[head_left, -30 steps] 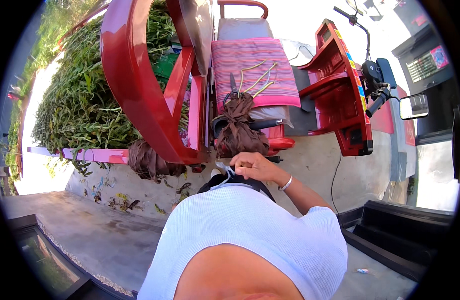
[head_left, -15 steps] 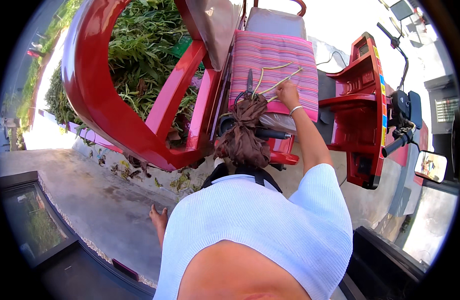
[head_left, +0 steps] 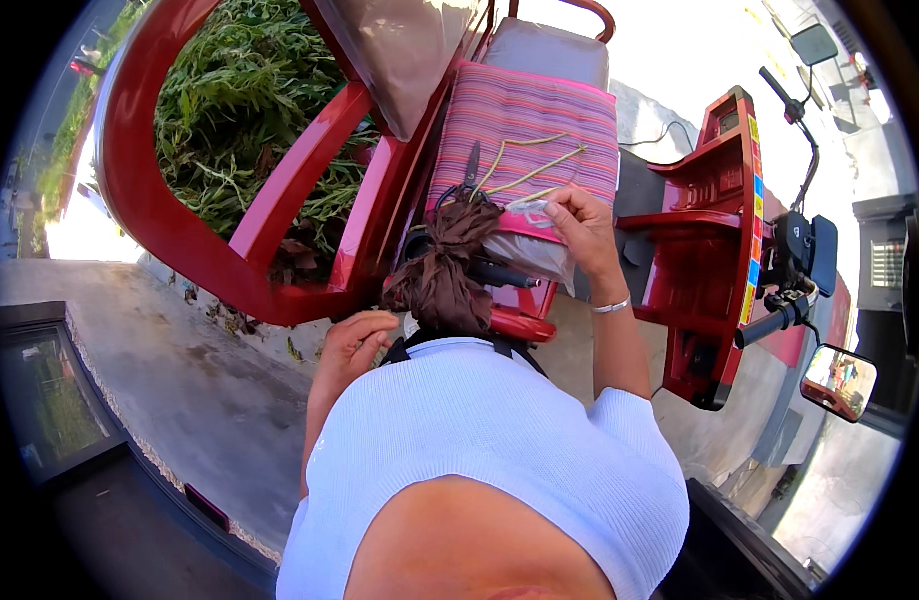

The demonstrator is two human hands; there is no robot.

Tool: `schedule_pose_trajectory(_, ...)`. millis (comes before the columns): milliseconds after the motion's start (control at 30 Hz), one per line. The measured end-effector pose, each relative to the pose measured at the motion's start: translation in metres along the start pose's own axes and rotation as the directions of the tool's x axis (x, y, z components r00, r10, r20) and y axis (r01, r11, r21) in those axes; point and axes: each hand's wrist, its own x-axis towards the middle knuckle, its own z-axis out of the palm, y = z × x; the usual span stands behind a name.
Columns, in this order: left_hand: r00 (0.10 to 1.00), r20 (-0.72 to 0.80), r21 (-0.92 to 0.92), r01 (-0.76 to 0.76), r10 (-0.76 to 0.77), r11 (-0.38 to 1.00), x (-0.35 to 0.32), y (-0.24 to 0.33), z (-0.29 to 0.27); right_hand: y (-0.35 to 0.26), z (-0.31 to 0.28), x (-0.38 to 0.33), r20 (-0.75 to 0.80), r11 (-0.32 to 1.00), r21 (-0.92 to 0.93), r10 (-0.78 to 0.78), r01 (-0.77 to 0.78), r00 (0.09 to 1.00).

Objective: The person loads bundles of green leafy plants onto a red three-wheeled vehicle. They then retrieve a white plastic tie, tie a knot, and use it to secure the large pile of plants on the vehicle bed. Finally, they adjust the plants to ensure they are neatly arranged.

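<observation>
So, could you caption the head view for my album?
Right hand holding a whitish strip by a striped pink cushion, left hand near brown cloth.

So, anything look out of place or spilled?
Yes: scissors sit on the striped cushion near the right hand, an odd spot for a sharp tool, and loose leaves litter the ground beside the red vehicle.

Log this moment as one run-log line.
right hand: pinching white strip near cushion edge | left hand: near brown cloth, no object visible | stems, scissors: on cushion
</observation>
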Motion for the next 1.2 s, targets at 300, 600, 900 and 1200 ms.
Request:
schedule_pose_trajectory(300, 0.952, 0.287, -0.114, 0.146, -0.108, 0.983, 0.031, -0.004, 0.042, -0.015, 0.081, -0.053, 0.511, 0.932, -0.248, -0.106, 0.265, 0.853)
schedule_pose_trajectory(600, 0.951, -0.259, -0.42, 0.047, -0.17, 0.906, -0.073, -0.053, 0.02, 0.003, 0.078, -0.059, 0.726, 0.965, -0.222, 0.068, 0.141, 0.684)
schedule_pose_trajectory(900, 0.944, -0.293, -0.944, -0.311, -0.151, -0.111, -0.131, -0.057, 0.029, 0.017, 0.209, -0.109, 0.756, 0.106, 0.611, 0.213, -0.784, 0.619)
schedule_pose_trajectory(1200, 0.525, -0.357, -0.86, -0.508, -0.773, 0.052, -0.202, -0.098, 0.025, 0.029, 0.298, -0.178, 0.462, 0.73, 0.059, 0.585, -0.681, 0.667)
